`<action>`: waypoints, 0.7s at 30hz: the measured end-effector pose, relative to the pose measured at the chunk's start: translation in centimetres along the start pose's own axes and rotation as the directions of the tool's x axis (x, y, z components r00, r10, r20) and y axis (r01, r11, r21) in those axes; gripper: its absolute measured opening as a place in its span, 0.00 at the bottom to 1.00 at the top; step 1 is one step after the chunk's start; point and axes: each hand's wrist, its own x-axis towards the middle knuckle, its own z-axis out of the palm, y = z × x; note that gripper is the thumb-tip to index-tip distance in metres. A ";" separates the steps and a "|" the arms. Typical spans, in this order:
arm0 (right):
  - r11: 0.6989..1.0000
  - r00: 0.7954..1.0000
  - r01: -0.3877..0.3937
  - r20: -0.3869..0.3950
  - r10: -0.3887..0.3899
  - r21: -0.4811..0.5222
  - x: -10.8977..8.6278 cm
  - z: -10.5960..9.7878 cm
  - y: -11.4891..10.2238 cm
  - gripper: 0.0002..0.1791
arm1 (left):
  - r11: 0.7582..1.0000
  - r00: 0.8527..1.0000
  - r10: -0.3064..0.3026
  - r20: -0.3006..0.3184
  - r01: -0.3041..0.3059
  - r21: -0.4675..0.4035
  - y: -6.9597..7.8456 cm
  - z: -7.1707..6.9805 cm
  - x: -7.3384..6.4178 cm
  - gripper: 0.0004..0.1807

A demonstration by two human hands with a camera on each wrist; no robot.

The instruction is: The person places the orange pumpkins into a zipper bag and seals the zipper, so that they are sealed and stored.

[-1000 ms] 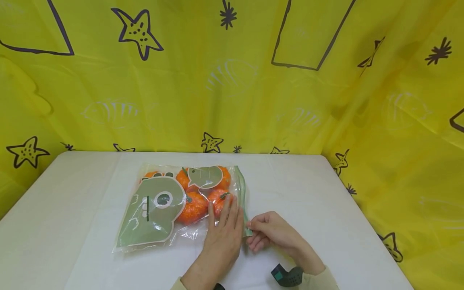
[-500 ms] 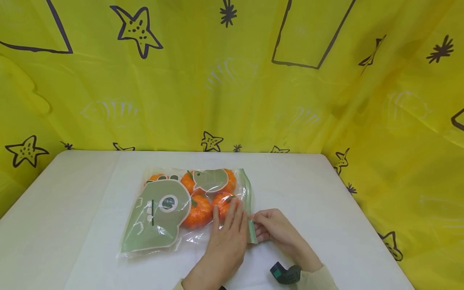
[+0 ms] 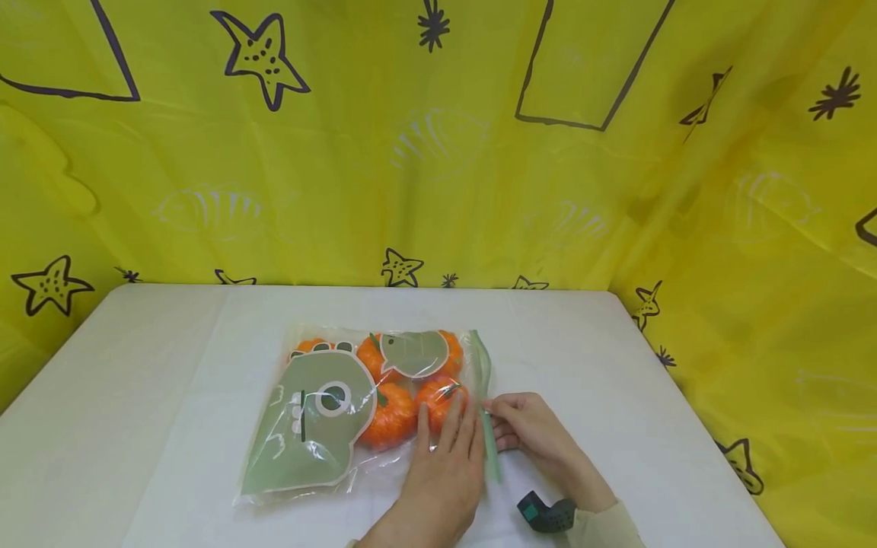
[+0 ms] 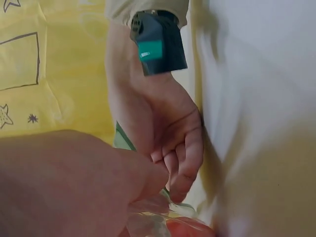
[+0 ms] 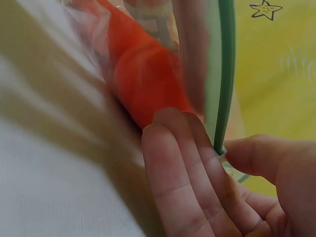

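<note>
A clear zipper bag [image 3: 294,449] with green dinosaur prints lies on the white table, and several small orange pumpkins [image 3: 388,417] show through it. Along its right side runs a green zip strip [image 3: 484,365]. My left hand [image 3: 441,479] rests on the bag's near right part, fingers extended over a pumpkin beside the strip. With thumb and index finger, my right hand [image 3: 527,434] pinches a small clear slider [image 5: 222,152] on the strip; its other fingers lie beneath the edge in the right wrist view. The strip's near end hangs below the right fingertips.
The white table [image 3: 171,342] extends around the bag. A yellow curtain [image 3: 342,152] with starfish and fish drawings stands behind and at both sides. A black wrist camera [image 3: 546,514] sits at the right wrist, by the sleeve.
The bag has shifted right and nearer to me, with my left hand moving along on it. My right hand now pinches farther up the green strip, away from its near end.
</note>
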 end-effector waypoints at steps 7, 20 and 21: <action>1.000 0.999 0.006 -0.045 -0.007 -0.007 0.0 -0.3 0.0 0.11 | 1.000 0.999 0.016 -0.027 -0.016 0.013 0.7 0.3 -0.1 0.39; 0.997 0.989 0.011 -0.147 -0.021 -0.071 0.5 -0.7 -0.1 0.15 | 0.996 0.994 0.040 0.097 -0.032 -0.082 1.7 0.0 0.0 0.36; 0.997 0.988 0.008 -0.156 -0.020 -0.077 0.5 -0.8 -0.1 0.15 | 0.996 0.995 0.041 0.090 -0.034 -0.082 1.8 0.1 0.0 0.35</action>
